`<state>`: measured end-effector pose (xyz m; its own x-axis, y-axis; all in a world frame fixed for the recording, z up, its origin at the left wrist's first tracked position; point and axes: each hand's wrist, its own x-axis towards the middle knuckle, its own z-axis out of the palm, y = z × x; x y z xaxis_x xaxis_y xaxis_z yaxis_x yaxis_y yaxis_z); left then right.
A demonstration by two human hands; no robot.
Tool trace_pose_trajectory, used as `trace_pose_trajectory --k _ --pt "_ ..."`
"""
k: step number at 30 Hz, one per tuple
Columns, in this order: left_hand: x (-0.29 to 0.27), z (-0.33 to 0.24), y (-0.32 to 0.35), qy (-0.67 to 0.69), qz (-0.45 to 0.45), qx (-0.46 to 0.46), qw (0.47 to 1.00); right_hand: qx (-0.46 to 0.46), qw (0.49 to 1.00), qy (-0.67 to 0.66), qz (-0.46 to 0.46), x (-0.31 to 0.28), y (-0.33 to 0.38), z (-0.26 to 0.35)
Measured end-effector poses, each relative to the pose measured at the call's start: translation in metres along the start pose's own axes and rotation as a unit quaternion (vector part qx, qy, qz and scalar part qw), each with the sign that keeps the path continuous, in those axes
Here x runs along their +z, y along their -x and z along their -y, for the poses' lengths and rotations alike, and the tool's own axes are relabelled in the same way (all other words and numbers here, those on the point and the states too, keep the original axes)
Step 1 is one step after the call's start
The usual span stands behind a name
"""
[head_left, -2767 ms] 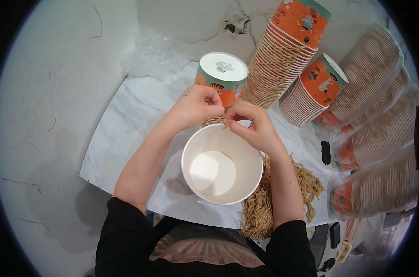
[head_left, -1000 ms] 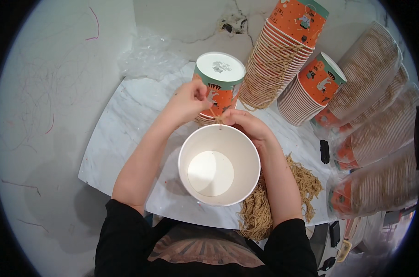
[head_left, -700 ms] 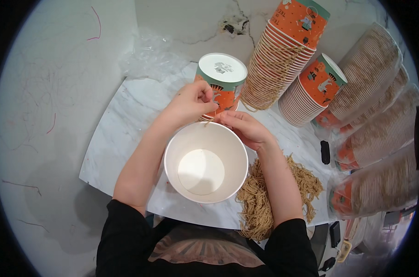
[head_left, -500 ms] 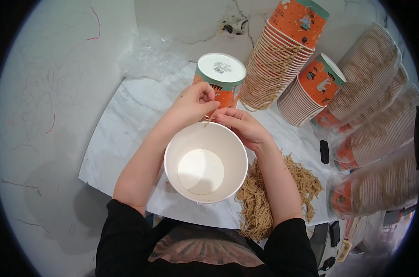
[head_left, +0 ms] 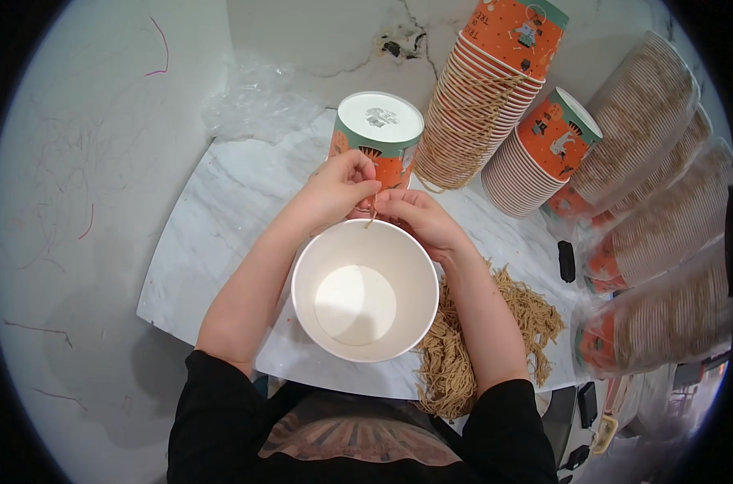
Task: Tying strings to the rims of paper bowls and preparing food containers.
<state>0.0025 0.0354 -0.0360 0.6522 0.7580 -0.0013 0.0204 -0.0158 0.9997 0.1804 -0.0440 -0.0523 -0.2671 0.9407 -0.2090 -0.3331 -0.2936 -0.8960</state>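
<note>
A white-lined paper bucket (head_left: 308,278) stands on the marbled table in front of me, its open mouth toward me. At its far rim my left hand (head_left: 342,189) pinches a thin tan cord (head_left: 373,211) between thumb and fingers. Close beside it, my right hand (head_left: 421,216) is also closed on the cord, fingertips near the rim. One short end hangs over the bucket's inner edge. How the cord passes through or around the rim is hidden by my fingers. A heap of loose tan cords (head_left: 448,367) lies under and beside my right forearm.
Just beyond my hands, an orange and green bucket (head_left: 394,165) stands upside down. Behind it rise a tall nested stack (head_left: 479,113) with cords and a shorter stack (head_left: 528,169). Plastic-wrapped stacks (head_left: 641,121) line the right. A small black object (head_left: 566,261) and crumpled clear plastic (head_left: 257,101) lie nearby.
The bucket sits slightly lower and farther right in the picture. Both hands stay at its far rim, still pinching the cord, with small finger shifts.
</note>
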Motion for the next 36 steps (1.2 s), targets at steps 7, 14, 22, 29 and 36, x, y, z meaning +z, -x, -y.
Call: trace_pose_trajectory --k 7,14,22,29,36 --pt "-0.009 0.006 -0.004 -0.033 -0.018 0.008 0.999 0.028 0.999 0.023 -0.02 0.002 0.0 -0.001" --pt "-0.019 0.001 -0.002 -0.135 -0.076 0.049 0.987 0.042 0.997 0.015 0.068 -0.01 -0.001 0.0" --pt "-0.012 -0.003 0.002 -0.227 -0.012 0.103 0.968 0.04 0.984 0.164 0.057 -0.003 0.002 0.006" --pt "-0.004 -0.027 0.013 -0.032 0.103 0.126 0.986 0.014 0.986 -0.165 0.033 -0.005 0.001 0.01" --pt "-0.022 -0.033 0.016 -0.061 0.155 0.097 0.981 -0.171 0.957 -0.233 0.027 -0.011 0.036 0.047"
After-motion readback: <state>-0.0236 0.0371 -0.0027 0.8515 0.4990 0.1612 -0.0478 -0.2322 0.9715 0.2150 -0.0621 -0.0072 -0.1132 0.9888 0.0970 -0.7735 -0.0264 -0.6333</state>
